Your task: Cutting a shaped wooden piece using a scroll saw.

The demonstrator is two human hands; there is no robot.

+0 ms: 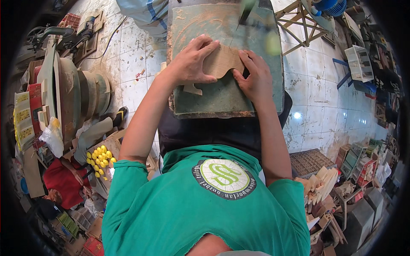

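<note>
With my bare left grip point(189, 62) and right grip point(258, 80) clamped on the flat, brown, curved-edged wooden board point(223, 60) between them, I'd press evenly against the worn green rectangular bench point(215, 102) beneath.

Board point(222, 63) matt wood; worktop point(213, 102) scuffed, dusty; shirt point(205, 211) matt cloth; floor tiles point(314, 91) glossy

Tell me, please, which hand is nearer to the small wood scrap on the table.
Left. The left hand is just beyond the scrap; the right hand is farther off, on the right side of the board.
</note>
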